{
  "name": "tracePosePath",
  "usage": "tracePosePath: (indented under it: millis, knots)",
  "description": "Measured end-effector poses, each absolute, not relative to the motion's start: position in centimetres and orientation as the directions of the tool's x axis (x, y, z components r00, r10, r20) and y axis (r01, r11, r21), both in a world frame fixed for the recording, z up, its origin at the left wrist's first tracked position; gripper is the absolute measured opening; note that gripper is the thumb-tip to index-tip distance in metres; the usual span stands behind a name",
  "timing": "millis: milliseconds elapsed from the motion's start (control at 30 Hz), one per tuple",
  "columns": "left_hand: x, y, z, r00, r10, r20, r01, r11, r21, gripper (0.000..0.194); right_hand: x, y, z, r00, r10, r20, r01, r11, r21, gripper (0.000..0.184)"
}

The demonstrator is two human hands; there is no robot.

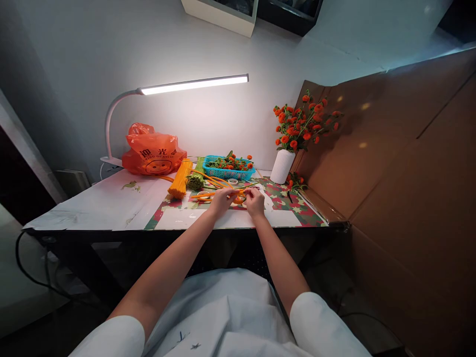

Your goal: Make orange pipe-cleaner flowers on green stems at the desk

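My left hand (222, 202) and my right hand (255, 202) are close together over the front middle of the table. Both have their fingers closed in a pinch on an orange chenille stem (240, 198), which looks bent into loops between them. More loose orange chenille stems (211, 179) lie just beyond and to the left of my left hand. Farther left are a thick bundle of orange chenille stems (180, 180) and a bundle of green chenille stems (196, 181). A small white tape roll (233, 182) rests behind the hands. My fingers partly hide the held piece.
A blue basket (229, 173) of orange flowers stands at the back. Right of it is a white ribbed vase (281, 167) with orange flowers (297, 124). A red plastic bag (154, 151) sits under a lit lamp (193, 84). Tall cardboard (401, 148) walls the right side.
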State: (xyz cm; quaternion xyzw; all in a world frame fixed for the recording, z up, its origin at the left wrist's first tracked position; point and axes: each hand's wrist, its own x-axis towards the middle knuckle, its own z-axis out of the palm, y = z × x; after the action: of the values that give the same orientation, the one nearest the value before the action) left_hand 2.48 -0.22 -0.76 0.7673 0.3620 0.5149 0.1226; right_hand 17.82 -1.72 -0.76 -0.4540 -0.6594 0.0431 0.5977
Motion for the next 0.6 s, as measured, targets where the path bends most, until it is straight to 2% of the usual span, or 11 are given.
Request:
tracePosePath:
  millis: [200,300,600]
  knots:
    - [2.59,-0.07,-0.82,0.123,0.71,0.693,0.387,-0.677,0.626,0.021,18.15,-1.58,-0.77,0.234,0.645,0.727,0.508,0.557,-0.657,0.02]
    - [2.56,-0.09,-0.78,0.108,0.726,0.679,0.376,-0.662,0.648,0.019,18.35,-1.52,-0.77,0.223,0.643,0.733,0.521,0.557,-0.647,0.019]
    - [2.45,-0.52,-0.53,0.192,0.691,0.697,0.409,-0.702,0.583,0.02,18.21,-1.43,-0.87,0.144,0.65,0.746,0.524,0.59,-0.614,0.02]
